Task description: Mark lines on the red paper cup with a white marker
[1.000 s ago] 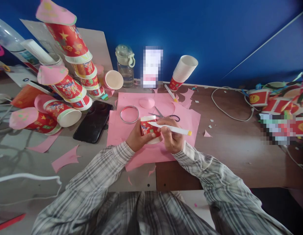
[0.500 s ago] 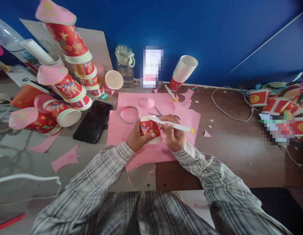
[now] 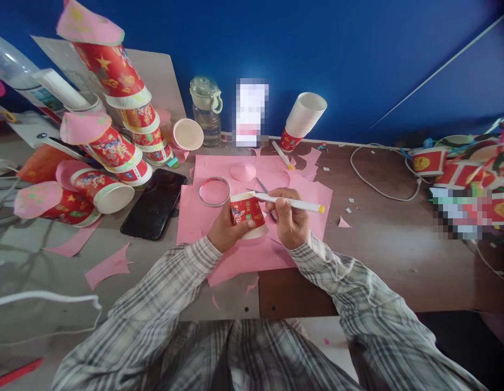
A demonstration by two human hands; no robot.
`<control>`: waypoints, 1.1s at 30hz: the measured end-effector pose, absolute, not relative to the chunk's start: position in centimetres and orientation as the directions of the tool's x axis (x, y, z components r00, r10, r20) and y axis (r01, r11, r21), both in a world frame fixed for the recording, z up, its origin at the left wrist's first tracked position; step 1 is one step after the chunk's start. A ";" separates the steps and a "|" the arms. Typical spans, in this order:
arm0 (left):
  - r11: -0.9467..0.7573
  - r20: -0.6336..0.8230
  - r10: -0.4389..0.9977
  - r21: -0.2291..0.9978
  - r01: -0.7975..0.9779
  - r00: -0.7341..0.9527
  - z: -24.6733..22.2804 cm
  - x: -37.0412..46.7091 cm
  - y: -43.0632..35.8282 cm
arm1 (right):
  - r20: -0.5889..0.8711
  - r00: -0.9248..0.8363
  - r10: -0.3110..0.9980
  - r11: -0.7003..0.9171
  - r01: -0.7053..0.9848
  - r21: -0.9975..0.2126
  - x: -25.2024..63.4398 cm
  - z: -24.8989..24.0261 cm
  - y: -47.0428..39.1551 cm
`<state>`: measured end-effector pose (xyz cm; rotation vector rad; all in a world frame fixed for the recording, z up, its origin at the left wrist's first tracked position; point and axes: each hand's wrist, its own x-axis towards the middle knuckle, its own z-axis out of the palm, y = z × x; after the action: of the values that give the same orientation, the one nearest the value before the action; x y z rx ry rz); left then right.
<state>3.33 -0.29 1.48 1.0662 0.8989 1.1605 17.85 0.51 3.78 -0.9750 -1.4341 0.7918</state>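
My left hand (image 3: 226,229) is wrapped around a red printed paper cup (image 3: 247,212), thumb across its front. The cup tilts a little, its white base edge (image 3: 243,196) uppermost. In my right hand (image 3: 290,219) is a white marker (image 3: 297,203) with a yellow end, held like a pen, its tip at that upper edge. Beneath both hands lie pink paper sheets (image 3: 235,255). Partly hidden behind my right fingers are scissors (image 3: 262,185). A round tape roll (image 3: 214,192) and a pink paper disc or cone (image 3: 243,172) rest on the sheets.
At the left stand cup towers with pink paper tops (image 3: 113,70), beside fallen cups (image 3: 113,200) and a black phone (image 3: 153,203). Behind are a water bottle (image 3: 207,111), a lit blurred screen (image 3: 251,111) and stacked cups (image 3: 304,119). More cups (image 3: 429,162) and a white cable (image 3: 382,196) lie right.
The cup has tilted slightly to the left in my left hand. My right hand and the marker have shifted a little, the marker now lying flatter.
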 end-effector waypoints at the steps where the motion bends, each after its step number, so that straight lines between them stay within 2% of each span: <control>1: 0.066 -0.018 0.982 0.966 -0.249 0.188 1.4 3.3 -0.3 | 0.417 0.021 0.909 0.413 0.104 -0.905 17.8 3.7 0.5; 7: 0.067 -0.023 0.980 0.974 -0.218 0.198 1.0 3.1 -0.3 | 0.405 0.044 0.913 0.401 0.077 -0.913 17.9 3.7 0.2; 14: 0.033 0.021 0.983 0.957 -0.288 0.184 1.5 3.3 -0.4 | 0.548 -0.123 0.827 0.562 0.183 -0.807 17.8 4.1 -0.5; 19: 0.029 0.026 0.983 0.956 -0.292 0.182 1.6 3.4 -0.4 | 0.578 -0.157 0.801 0.599 0.200 -0.775 17.7 4.1 -0.5; 28: 0.038 0.013 0.983 0.961 -0.273 0.181 1.4 3.3 -0.3 | 0.564 -0.146 0.812 0.582 0.260 -0.770 17.9 4.1 -0.4; 33: 0.033 0.016 0.983 0.965 -0.260 0.184 1.1 3.2 -0.3 | 0.426 -0.068 0.902 0.431 0.195 -0.881 18.4 4.4 0.1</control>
<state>3.25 -0.32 1.15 1.0895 0.8852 1.1807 18.40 0.09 4.40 -0.9996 -1.5527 0.7813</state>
